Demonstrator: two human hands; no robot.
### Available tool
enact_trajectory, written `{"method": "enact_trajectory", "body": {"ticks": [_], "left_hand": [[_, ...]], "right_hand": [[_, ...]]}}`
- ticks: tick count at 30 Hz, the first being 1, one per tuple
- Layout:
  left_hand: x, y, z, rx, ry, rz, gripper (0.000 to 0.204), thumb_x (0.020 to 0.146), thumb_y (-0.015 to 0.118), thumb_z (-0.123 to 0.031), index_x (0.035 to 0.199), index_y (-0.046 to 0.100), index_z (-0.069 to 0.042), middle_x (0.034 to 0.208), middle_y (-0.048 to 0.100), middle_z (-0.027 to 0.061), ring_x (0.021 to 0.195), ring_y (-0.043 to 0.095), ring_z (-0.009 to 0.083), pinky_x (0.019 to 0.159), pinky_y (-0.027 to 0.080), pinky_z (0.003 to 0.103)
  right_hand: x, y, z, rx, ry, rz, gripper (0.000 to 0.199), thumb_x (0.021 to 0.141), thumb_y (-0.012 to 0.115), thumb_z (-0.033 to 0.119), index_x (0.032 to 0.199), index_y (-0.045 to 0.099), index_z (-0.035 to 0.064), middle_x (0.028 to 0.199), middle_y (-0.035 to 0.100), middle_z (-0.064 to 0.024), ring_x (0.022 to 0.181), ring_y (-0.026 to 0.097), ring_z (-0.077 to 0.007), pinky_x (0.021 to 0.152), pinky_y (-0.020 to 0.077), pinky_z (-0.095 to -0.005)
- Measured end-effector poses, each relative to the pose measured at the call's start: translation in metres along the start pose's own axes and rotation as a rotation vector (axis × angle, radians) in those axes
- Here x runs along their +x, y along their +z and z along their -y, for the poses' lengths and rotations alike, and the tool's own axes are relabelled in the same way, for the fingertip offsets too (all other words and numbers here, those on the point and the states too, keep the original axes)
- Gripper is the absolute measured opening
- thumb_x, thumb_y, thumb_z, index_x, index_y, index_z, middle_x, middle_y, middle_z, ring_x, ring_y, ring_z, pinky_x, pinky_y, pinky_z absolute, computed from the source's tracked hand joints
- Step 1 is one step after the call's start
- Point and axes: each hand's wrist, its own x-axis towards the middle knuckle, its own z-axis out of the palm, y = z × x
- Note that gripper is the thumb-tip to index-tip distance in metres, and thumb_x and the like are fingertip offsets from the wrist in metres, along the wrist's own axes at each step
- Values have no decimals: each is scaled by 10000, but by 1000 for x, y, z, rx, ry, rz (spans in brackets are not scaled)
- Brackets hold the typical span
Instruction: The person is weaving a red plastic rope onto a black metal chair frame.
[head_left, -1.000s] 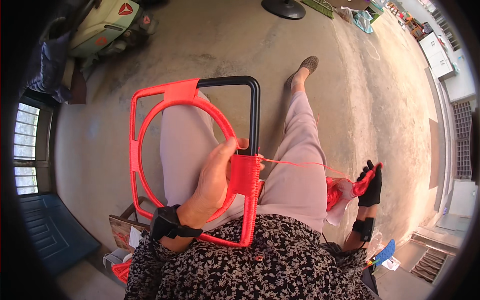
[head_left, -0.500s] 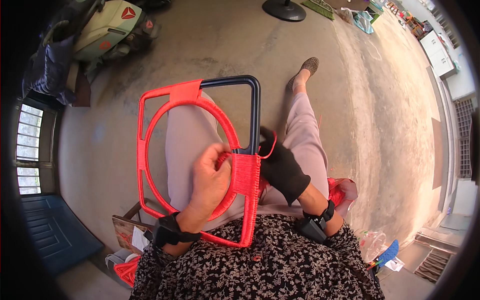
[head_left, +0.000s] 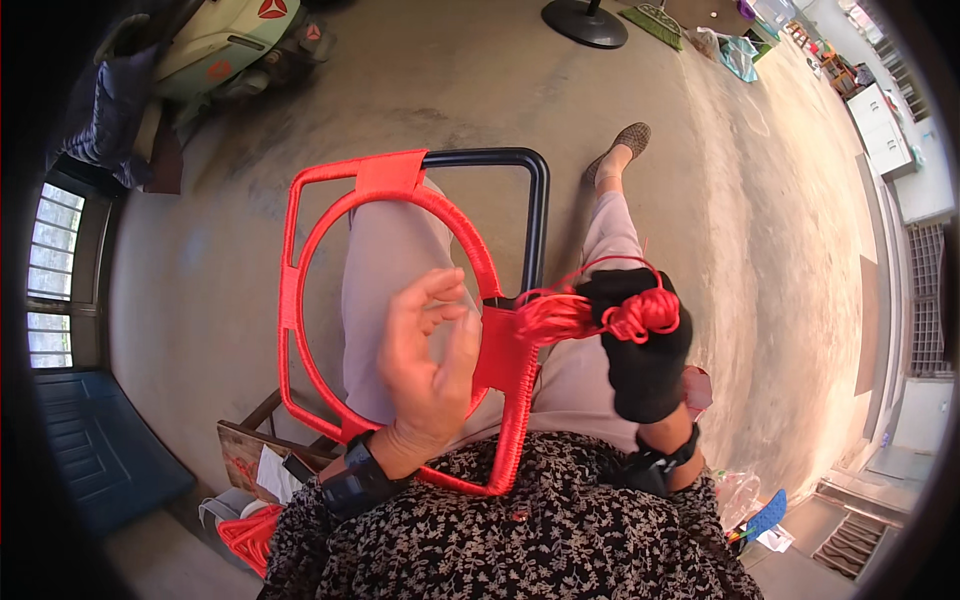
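Observation:
A rectangular frame with a round ring inside [head_left: 287, 310] rests across my lap. Tightly wound red cord covers most of it; its upper right corner shows bare black tube [head_left: 536, 215]. My left hand [head_left: 432, 360], bare and with fingers loosely apart, hovers over the ring's right side, holding nothing. To the right of the frame, my right hand [head_left: 648, 370] in a black glove is closed on a bundle of red cord [head_left: 645, 315]. Loose red strands run from the bundle to the frame's right bar, beside the wrapped panel [head_left: 508, 350].
At the lower left, red cord [head_left: 250, 540] lies near a small wooden stand [head_left: 245, 455]. A scooter [head_left: 225, 45] is parked at the upper left. A round black base [head_left: 585, 25] and a green broom [head_left: 652, 25] are on the floor ahead. Clear plastic [head_left: 737, 495] lies at my right.
My right hand has come out from behind the frame's right bar, moving right with the cord bundle now in sight. My left hand has let go of the ring and its fingers have opened.

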Motion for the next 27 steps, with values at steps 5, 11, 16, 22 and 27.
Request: {"method": "enact_trajectory", "body": {"ticks": [5,11,16,22,27], "left_hand": [[2,1,10,-565,-740,147,198,931,538,-67,1098,525,37,933,628,70,802,581,75,690,479,216],[-1,0,15,-706,-839,219,162,941,549,-108,1041,549,20,865,637,41,753,590,56,676,477,200],[1,2,16,-800,-912,200,164,948,544,-143,1025,556,2,875,641,37,753,607,73,691,497,216],[0,0,16,-828,-926,218,159,951,540,-155,1015,560,-12,870,638,27,760,611,76,698,506,228],[1,1,15,-843,-943,219,163,952,541,-172,1000,567,-19,863,635,18,744,604,69,684,499,216]], "right_hand": [[-3,-68,-46,-857,41,54,153,730,661,68,868,595,79,776,634,-90,714,622,-298,634,486,-347],[-34,-149,-140,220,439,-614,196,875,632,146,1028,602,26,869,618,-28,760,611,-141,686,483,-280],[-28,-102,-98,449,486,-362,342,881,597,161,1167,517,-9,668,520,-15,581,544,-141,584,476,-281],[-14,-5,-28,555,667,552,488,891,512,156,1334,408,-22,723,598,-70,617,601,-156,602,498,-274],[-17,-6,-44,746,612,510,316,895,553,217,1110,551,-15,900,651,-127,766,641,-187,713,509,-294]]}}
